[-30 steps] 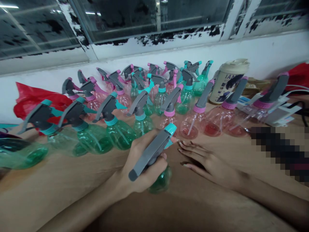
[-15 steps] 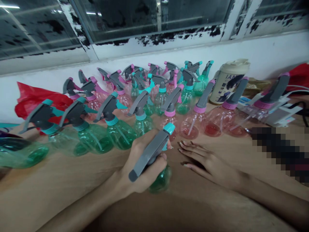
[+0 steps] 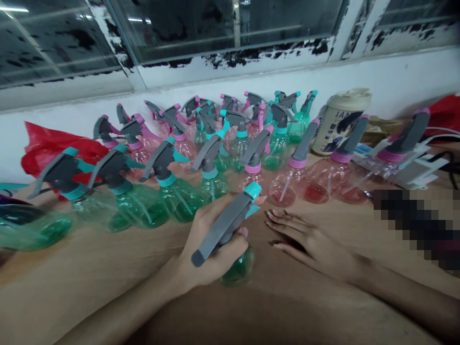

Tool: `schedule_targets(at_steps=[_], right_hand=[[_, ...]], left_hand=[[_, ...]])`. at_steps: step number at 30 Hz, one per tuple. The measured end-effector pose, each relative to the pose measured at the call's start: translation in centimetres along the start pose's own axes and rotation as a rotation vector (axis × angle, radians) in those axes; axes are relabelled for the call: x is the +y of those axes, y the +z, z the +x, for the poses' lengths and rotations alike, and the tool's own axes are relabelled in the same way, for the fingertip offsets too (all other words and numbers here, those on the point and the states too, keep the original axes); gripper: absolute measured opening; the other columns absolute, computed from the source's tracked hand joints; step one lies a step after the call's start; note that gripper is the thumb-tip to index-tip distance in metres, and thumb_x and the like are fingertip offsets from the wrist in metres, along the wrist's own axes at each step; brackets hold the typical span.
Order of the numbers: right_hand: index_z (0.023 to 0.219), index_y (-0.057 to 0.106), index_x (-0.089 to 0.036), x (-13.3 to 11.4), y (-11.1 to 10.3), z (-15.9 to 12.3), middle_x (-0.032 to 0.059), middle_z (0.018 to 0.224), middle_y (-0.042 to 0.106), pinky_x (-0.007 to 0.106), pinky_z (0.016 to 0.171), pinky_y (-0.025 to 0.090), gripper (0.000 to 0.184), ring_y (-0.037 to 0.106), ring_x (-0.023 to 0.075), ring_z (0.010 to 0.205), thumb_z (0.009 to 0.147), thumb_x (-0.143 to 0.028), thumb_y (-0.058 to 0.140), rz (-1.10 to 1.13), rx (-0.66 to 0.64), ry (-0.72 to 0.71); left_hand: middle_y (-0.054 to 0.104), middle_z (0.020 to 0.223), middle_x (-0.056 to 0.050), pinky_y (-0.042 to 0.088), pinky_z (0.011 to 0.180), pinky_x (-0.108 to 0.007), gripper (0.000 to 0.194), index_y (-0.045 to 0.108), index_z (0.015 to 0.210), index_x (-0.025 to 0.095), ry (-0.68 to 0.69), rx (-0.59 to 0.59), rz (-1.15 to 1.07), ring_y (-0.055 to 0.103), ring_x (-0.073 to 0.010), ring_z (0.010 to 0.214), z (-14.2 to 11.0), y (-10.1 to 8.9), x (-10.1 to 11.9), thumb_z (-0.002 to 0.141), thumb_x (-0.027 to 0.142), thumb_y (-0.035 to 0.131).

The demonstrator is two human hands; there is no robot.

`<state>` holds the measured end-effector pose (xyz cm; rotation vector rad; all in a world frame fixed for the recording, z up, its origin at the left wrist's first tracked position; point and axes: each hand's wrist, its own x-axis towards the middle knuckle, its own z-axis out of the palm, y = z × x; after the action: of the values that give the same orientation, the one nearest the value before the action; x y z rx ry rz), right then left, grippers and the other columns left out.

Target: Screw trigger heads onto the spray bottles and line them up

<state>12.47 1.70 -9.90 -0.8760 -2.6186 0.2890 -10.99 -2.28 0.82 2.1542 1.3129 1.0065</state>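
My left hand is wrapped round the neck of a green spray bottle with a grey head and teal nozzle, at the middle of the table. Its index finger points forward beside the teal trigger. Most of the bottle's neck is hidden by the hand. To the right, my right hand lies palm down on the table, fingers stretched out, holding nothing. Just beyond the hands, a green spray bottle and a pink spray bottle stand in a front row of similar ones.
Behind the front row stand several more pink and green spray bottles. A cream tumbler is at the back right, near a white device with cables. Red plastic lies at the left. A window and white wall close off the back.
My left index finger has moved from the trigger to a straighter, forward position, so more of the teal trigger shows. The bottle and my right hand stay in place.
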Motion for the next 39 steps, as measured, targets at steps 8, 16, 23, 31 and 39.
schedule_targets(at_steps=[8,16,23,31,39], right_hand=[[0.133,0.040,-0.023,-0.1,-0.2,0.0,0.0048,0.137,0.045,0.045,0.105,0.034,0.046,0.038,0.0209,0.128,0.090,-0.035,0.045,0.011,0.007,0.005],[0.133,0.041,-0.021,-0.1,-0.1,0.0,0.0042,0.136,0.046,0.043,0.106,0.033,0.046,0.037,0.0198,0.128,0.090,-0.037,0.045,0.002,-0.017,0.026],[0.132,0.042,-0.020,-0.2,-0.2,0.1,0.0050,0.136,0.046,0.043,0.106,0.033,0.045,0.037,0.0194,0.128,0.090,-0.036,0.043,-0.002,-0.026,0.024],[0.132,0.042,-0.021,-0.1,-0.1,0.1,0.0048,0.137,0.045,0.044,0.106,0.033,0.045,0.037,0.0199,0.128,0.090,-0.037,0.043,0.004,-0.019,0.018],[0.133,0.041,-0.020,0.0,-0.1,0.0,0.0050,0.138,0.044,0.044,0.106,0.033,0.046,0.036,0.0201,0.129,0.090,-0.037,0.043,-0.007,-0.028,0.014]], left_hand=[[0.052,0.069,0.000,0.051,0.069,-0.035,0.006,0.044,0.069,0.023,0.010,0.015,-0.015,0.056,-0.0175,0.066,-0.1,0.1,0.0,0.073,0.022,0.048],[0.044,0.062,0.002,0.043,0.052,-0.029,0.012,0.036,0.067,0.024,0.010,-0.001,-0.045,0.044,-0.0141,0.053,0.4,-0.3,0.6,0.070,0.019,0.046],[0.045,0.065,0.001,0.042,0.054,-0.029,0.012,0.036,0.066,0.024,0.011,-0.008,-0.024,0.045,-0.0149,0.056,0.7,-0.6,1.3,0.069,0.015,0.043],[0.047,0.066,0.001,0.042,0.054,-0.028,0.010,0.044,0.074,0.024,0.000,-0.019,-0.030,0.048,-0.0151,0.058,0.5,-0.5,0.8,0.070,0.015,0.045],[0.051,0.070,0.001,0.044,0.059,-0.029,0.014,0.047,0.078,0.024,0.037,-0.019,-0.045,0.050,-0.0151,0.060,0.6,-0.7,0.9,0.070,0.013,0.045]])
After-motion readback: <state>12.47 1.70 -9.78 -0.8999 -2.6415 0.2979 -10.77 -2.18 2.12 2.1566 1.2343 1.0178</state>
